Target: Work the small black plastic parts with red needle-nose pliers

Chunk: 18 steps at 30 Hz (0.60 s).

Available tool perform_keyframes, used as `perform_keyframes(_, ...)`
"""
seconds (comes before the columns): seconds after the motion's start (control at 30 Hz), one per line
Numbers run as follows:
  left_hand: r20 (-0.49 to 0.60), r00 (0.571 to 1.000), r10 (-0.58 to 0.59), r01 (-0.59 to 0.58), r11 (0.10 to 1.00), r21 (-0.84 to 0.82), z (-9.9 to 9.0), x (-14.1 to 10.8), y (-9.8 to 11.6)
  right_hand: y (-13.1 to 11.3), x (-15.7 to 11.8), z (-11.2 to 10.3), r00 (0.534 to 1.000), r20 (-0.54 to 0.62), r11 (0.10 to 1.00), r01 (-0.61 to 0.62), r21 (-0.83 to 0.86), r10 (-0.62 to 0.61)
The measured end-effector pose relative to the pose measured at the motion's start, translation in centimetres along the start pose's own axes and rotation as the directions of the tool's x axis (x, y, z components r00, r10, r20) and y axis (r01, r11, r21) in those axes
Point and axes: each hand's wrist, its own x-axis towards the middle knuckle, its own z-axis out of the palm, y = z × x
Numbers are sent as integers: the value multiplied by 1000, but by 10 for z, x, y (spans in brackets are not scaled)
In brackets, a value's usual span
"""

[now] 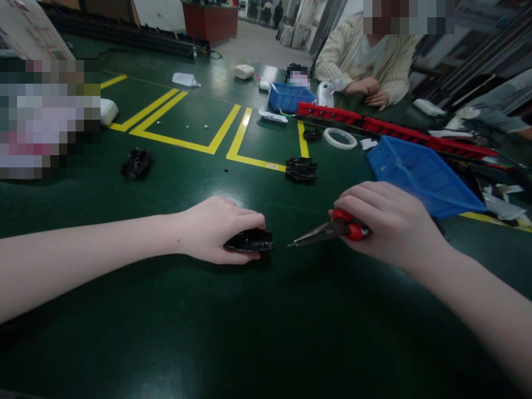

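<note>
Over the green bench, left hand has fingers clamped on a small black plastic part; right hand's fingers wrap red-handled metal needle-nose pliers, tips just beside it.

Bare forearms; bare hands; small dark spot near left wrist.
</note>
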Motion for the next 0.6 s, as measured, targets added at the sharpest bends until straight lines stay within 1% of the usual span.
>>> perform_keyframes(0.1,-11,999,-31,31,999,-5,-1,0,3,-9,13,-2,998,-10,995,-64,-71,63)
perform_keyframes(0.17,-20,999,-45,45,999,-4,-2,0,4,-15,22,-2,998,-34,992,-55,-109,51)
perform_keyframes(0.27,-31,998,-62,62,998,5,-1,-1,4,-23,31,0,998,-69,992,-7,-128,-1)
perform_keyframes(0.33,-44,997,-64,65,998,20,0,-1,3,-25,34,0,998,-69,993,-13,-116,5)
perform_keyframes(0.47,-76,997,-34,37,998,40,1,-1,2,-25,36,-6,996,-60,991,-70,-115,63)
perform_keyframes(0.53,-82,996,-35,37,999,24,2,-1,1,-26,38,-9,997,-64,989,-58,-136,50)
perform_keyframes(0.6,-80,995,-60,59,998,-4,3,-1,0,-29,39,-11,998,-43,988,-41,-150,35)
